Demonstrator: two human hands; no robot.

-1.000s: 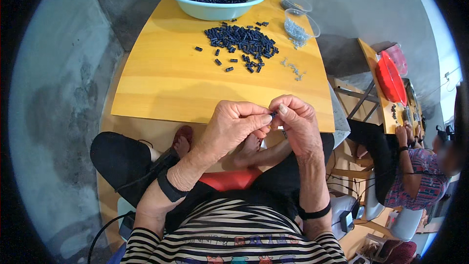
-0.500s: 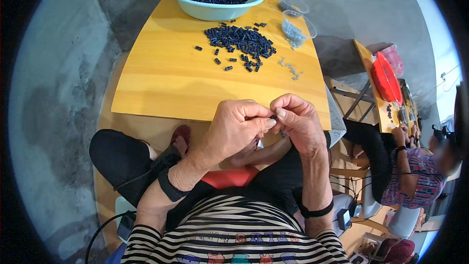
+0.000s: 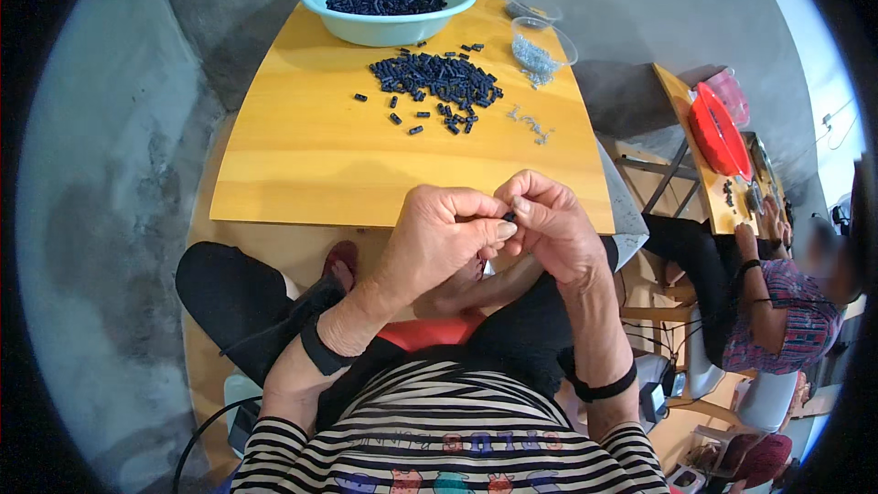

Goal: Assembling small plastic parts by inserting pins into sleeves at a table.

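Observation:
Just off the table's near edge, my left hand (image 3: 450, 230) and my right hand (image 3: 553, 224) meet, fingertips together. Between the thumb and finger of my left hand is a small black plastic piece (image 3: 509, 217), mostly covered by the fingers. My right hand is pinched closed against the same spot, and whatever its fingertips grip is too small and hidden to name. Beyond the hands, a loose pile of short black plastic pieces (image 3: 437, 78) lies on the yellow wooden table (image 3: 302, 160). Small clear parts (image 3: 530, 125) are scattered to its right.
A light-blue basin (image 3: 389, 32) full of black pieces stands at the back. Two clear plastic tubs (image 3: 544, 39) with small parts sit at the far right corner. Further right, a person (image 3: 777, 311) works at another table with a red basin (image 3: 718, 133).
The whole view has shifted slightly, so the table and its things appear a little further left. Both my hands stay pinched together around the black piece.

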